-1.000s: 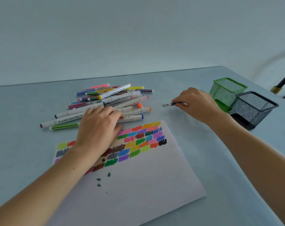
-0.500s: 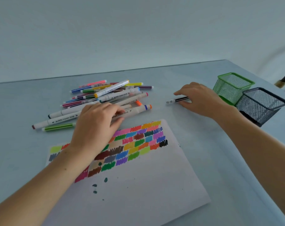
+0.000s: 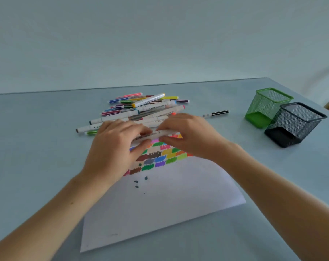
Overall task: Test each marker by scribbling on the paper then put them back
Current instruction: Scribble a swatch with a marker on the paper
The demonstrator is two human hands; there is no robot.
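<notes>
Both your hands now grip one white marker (image 3: 152, 136): the left hand (image 3: 114, 151) pinches its body and the right hand (image 3: 190, 136), which has come over from the side, pinches the other end. You hold it just above the far edge of the paper (image 3: 159, 200), over the coloured scribbles. The thin black-striped marker (image 3: 215, 113) that your right hand held a moment ago lies released on the bench (image 3: 37, 147), beyond the paper and to its right. I judge you are about to pull the cap. The pile of markers (image 3: 141, 108) waits behind the paper; the green cup (image 3: 269, 106) and black cup (image 3: 295, 123) stand far right of it.

Green mesh cup (image 3: 268, 106), black mesh cup (image 3: 295, 123), multicoloured swatches (image 3: 159, 157).
</notes>
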